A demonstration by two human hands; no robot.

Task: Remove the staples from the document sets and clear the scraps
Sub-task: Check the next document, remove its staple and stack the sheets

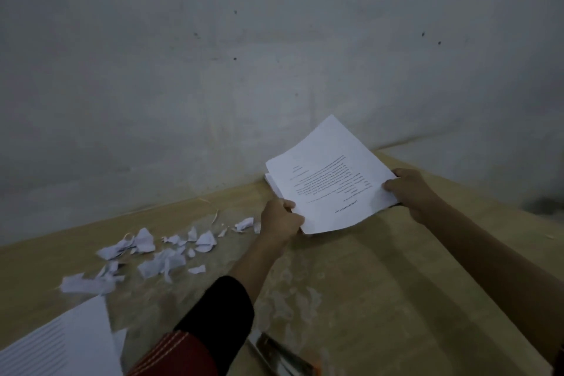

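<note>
Document set (331,180) sits lifted off the table (381,284), right of centre and toward the far wall, printed side up with its text upside down to me.

Head view: I hold the set by two opposite corners. My left hand (280,220) closes on the near-left corner, thumb on top and fingers beneath. My right hand (406,189) closes on the right corner, thumb across the top sheet. Both grips are shut on the paper, not on any tool.

To do this step well, I judge that I should keep the sheets squared, find the stapled corner, and lower the set flat before prying. I cannot see a staple from here.

Torn scraps (158,253) lie scattered on the left of the table, uncleared. Another stack (61,342) lies at the near-left edge. A metallic tool (283,357), blurred, lies near me.
</note>
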